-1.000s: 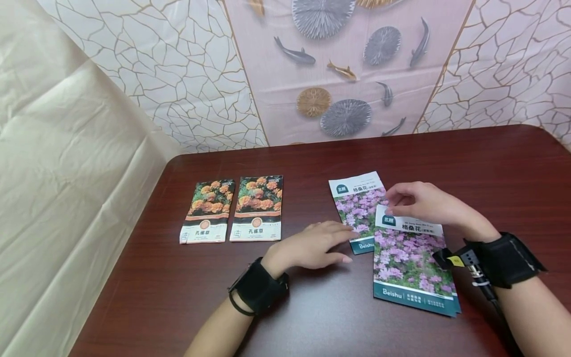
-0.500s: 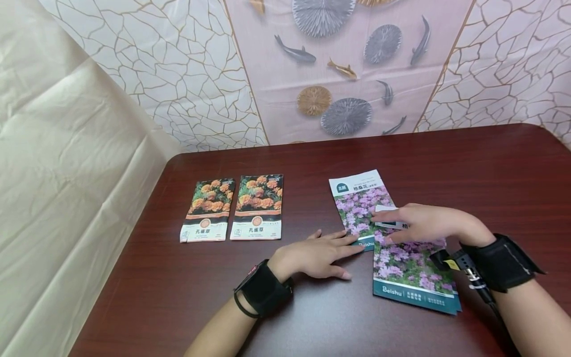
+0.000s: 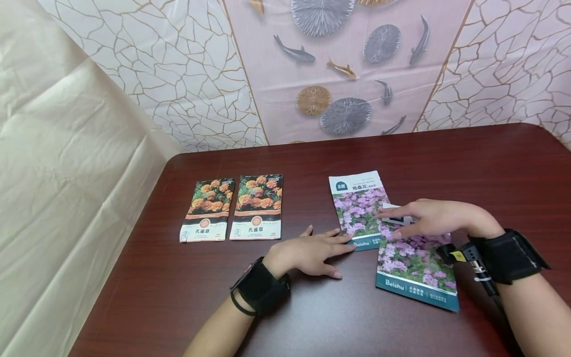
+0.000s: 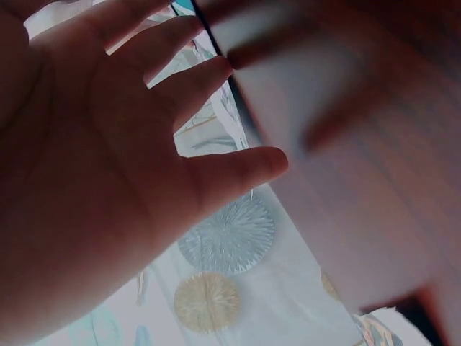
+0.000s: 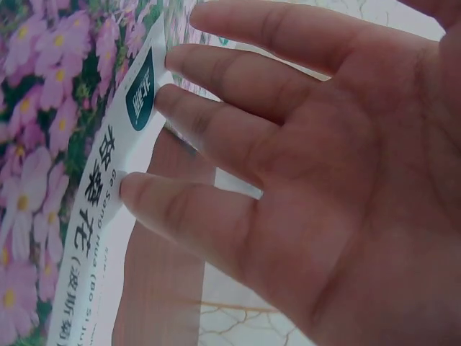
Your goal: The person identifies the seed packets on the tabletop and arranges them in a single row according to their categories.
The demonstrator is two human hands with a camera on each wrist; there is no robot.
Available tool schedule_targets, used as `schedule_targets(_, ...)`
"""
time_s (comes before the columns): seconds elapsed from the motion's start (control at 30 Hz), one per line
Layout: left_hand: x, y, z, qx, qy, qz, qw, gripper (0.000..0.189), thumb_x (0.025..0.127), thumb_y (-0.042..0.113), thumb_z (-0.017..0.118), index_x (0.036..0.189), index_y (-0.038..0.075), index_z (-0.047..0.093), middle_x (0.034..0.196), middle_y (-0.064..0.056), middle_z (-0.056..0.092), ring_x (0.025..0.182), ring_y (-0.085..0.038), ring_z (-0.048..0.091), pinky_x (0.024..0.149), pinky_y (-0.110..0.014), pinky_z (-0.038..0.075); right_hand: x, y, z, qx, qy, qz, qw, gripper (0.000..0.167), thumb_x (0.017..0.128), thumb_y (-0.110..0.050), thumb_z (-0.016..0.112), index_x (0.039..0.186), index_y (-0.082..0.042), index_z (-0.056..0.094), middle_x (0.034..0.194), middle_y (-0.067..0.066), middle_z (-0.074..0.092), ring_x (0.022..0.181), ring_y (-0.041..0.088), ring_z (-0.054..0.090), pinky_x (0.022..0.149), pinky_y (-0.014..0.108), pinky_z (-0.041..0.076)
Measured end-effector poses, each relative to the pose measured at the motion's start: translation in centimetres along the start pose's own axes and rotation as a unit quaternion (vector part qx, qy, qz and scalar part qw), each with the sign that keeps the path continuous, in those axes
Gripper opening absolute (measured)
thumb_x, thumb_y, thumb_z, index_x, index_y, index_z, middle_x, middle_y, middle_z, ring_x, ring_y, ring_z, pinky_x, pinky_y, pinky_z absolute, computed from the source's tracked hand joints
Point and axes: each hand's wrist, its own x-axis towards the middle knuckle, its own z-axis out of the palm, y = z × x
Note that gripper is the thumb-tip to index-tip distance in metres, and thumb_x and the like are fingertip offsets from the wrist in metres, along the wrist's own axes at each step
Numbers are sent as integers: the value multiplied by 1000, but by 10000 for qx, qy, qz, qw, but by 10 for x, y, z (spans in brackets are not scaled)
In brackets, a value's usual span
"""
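Note:
On the right of the head view lies a seed packet with pink flowers [image 3: 417,265], its top overlapping a second pink-flower packet [image 3: 357,206]. My right hand [image 3: 428,218] rests on the top of the nearer packet, fingers extended. In the right wrist view, straight fingertips touch the white header of the packet [image 5: 83,238]. My left hand [image 3: 308,253] lies spread, its fingertips at the lower edge of the farther packet. Whether those fingertips press on it is hard to tell; the left wrist view shows the palm [image 4: 94,166] with fingers straight.
Two orange-flower seed packets, one at the far left [image 3: 207,210] and another beside it [image 3: 257,208], lie side by side on the dark red table [image 3: 178,297]. Behind the table hangs a patterned cloth [image 3: 276,99]; a pale cloth [image 3: 67,173] borders the left.
My right hand came down onto the nearer pink-flower packet, which has since shifted slightly right. The packet edge that showed beneath it is no longer visible. My left hand moved slightly, its fingers spreading.

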Motion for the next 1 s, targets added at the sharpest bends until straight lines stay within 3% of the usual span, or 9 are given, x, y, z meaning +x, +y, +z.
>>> schedule_targets(0.47, -13, -10, -8, -265, -64, -282, 9992, 64, 89, 37, 58, 144, 25, 28, 149, 12, 20, 137, -9, 8, 107, -53, 5, -8, 20, -6, 52, 268, 65, 9996, 57, 89, -38, 56, 132, -1, 47, 135, 21, 43, 125, 41, 33, 93, 55, 35)
schedule_targets(0.8, -24, -16, -14, -551, -27, -614, 9966, 65, 86, 31, 63, 143, 25, 32, 146, 9, 28, 137, -10, 12, 106, -54, -1, -9, 18, -4, -75, 568, -10, 9984, 55, 89, -36, 58, 132, -3, 48, 132, 21, 45, 121, 38, 41, 90, 54, 38)
schedule_targets(0.9, -24, -16, -15, -522, -26, -654, 9965, 65, 86, 32, 63, 143, 25, 32, 146, 9, 28, 137, -10, 12, 106, -54, -1, -7, 11, -4, -315, 675, -74, 9972, 54, 88, -33, 59, 131, -2, 48, 129, 20, 48, 104, 26, 52, 82, 46, 44)
schedule_targets(1.0, -25, -16, -16, -465, -18, -689, 9965, 65, 86, 32, 63, 143, 25, 32, 146, 9, 28, 137, -10, 12, 106, -54, -1, -4, 0, -3, -418, 597, -70, 9973, 55, 89, -33, 59, 133, -3, 46, 125, 17, 51, 73, 10, 52, 71, 34, 41)
